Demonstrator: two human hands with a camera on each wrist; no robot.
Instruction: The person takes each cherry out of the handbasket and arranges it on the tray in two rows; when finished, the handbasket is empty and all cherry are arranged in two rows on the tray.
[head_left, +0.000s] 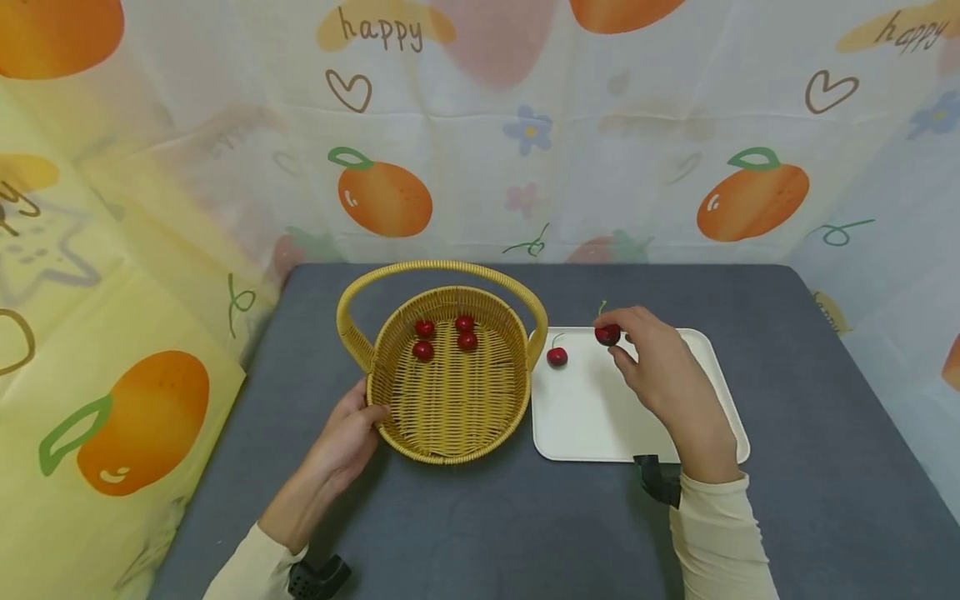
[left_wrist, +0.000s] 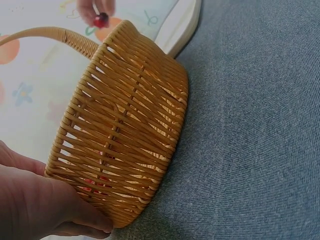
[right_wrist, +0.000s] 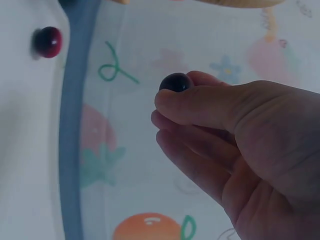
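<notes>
My left hand (head_left: 350, 440) grips the near-left rim of a yellow wicker basket (head_left: 450, 417), thumb inside the rim and fingers against the outer wall. Several red cherries (head_left: 467, 342) lie in the far half of the basket. Over the white tray (head_left: 585, 425), my right hand (head_left: 663, 367) pinches a dark red cherry (head_left: 607, 335) between thumb and fingers, its green stem pointing up. In the right wrist view the held cherry (right_wrist: 176, 82) shows above the thumb tip. Another cherry (head_left: 557, 357) with a stem lies on the tray's far-left part.
The basket's tall arched handle (head_left: 442, 265) stands over its far side, and the tray lies just right of the basket. Both rest on a dark grey-blue table (head_left: 480, 533). A printed cloth (head_left: 480, 167) hangs behind the table and along its sides.
</notes>
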